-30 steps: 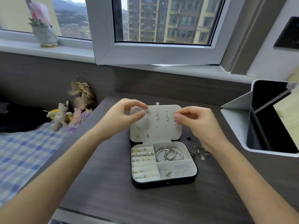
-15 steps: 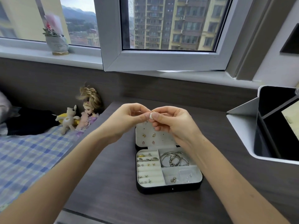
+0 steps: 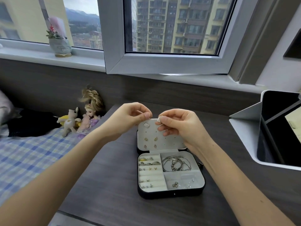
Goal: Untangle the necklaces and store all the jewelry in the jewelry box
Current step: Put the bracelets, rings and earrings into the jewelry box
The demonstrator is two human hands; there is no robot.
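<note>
The jewelry box (image 3: 171, 194) lies open on the dark wood bench (image 3: 105, 185), near the middle of the view, its base flat and its pale lid (image 3: 169, 141) standing up at the far side. The left hand (image 3: 128, 119) is at the lid's top left corner, fingers curled, with thumb and forefinger pressed together against the upper edge. I cannot tell whether they grip the edge or some tiny part. The right hand (image 3: 179, 126) is narrow too, pinching a sparkling square earring (image 3: 159, 119) between thumb and forefinger at the lid's top edge, close to the left fingertips but apart from them. A matching square stud (image 3: 146, 125) is already pinned in the lid's top row. Below it sit two gold studs (image 3: 145, 139) side by side, and under those two pink drops (image 3: 145, 146). In the base, the left side is a set of padded rolls holding rings (image 3: 149, 162) and small studs. The far right compartment holds a heap of silver bangles (image 3: 175, 163), and the near right one holds a few small pieces (image 3: 175, 185). A small dark item (image 3: 201, 164) lies on the bench just to the right of the box. A white case with a dark inside (image 3: 244, 115) stands at the bench's right edge. To the left, a doll (image 3: 91, 115) and a plush toy (image 3: 70, 121) rest on a bed with a checked sheet (image 3: 24, 154), and a flower pot (image 3: 60, 46) stands on the window sill.
</note>
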